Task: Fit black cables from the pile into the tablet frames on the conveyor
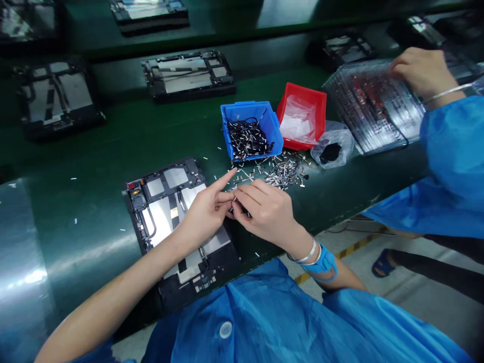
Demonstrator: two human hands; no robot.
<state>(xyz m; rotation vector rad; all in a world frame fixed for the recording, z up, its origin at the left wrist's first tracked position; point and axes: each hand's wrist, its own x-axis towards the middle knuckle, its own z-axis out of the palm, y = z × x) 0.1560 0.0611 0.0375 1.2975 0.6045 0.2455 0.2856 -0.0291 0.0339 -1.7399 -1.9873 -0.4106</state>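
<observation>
My left hand and my right hand meet fingertip to fingertip over the right edge of an opened tablet chassis on the green belt. Both pinch a tiny part between them that is too small to name; the left index finger sticks out straight. Just beyond my fingers lies a loose heap of small metal parts. A blue bin holds more dark strip-like parts.
A red bin with a clear bag and a small plastic bag sit behind the heap. At the right a co-worker's hand rests on a stack of clear trays. More tablet chassis lie farther along the belt.
</observation>
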